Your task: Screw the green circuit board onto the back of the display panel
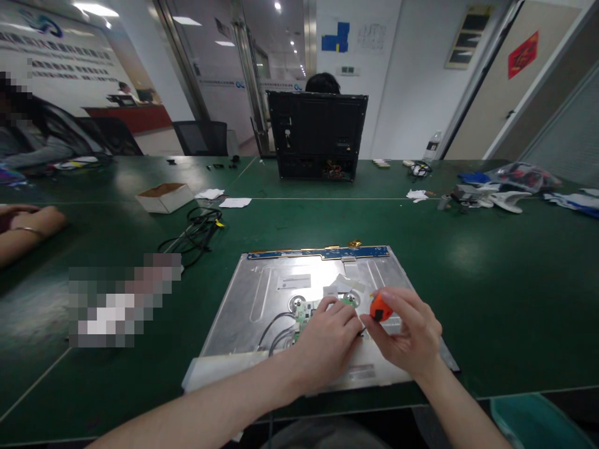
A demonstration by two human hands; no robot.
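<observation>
Two hands work close together: right hand (412, 333) fingers clamped on an orange-handled screwdriver (381, 307), left hand (327, 340) fingers together, pressing the small green circuit board (306, 310) on the metal panel (262, 293). A slipping tip could gouge that board or snag the grey wires (276, 330) beside it. Overhanging the tabletop (491, 280) edge, the panel might shift.

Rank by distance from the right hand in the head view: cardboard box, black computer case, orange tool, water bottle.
1. Orange tool, held in the right hand.
2. Water bottle, far right.
3. Black computer case, far centre; close to the bottle's distance, hard to call.
4. Cardboard box, far left.
</observation>
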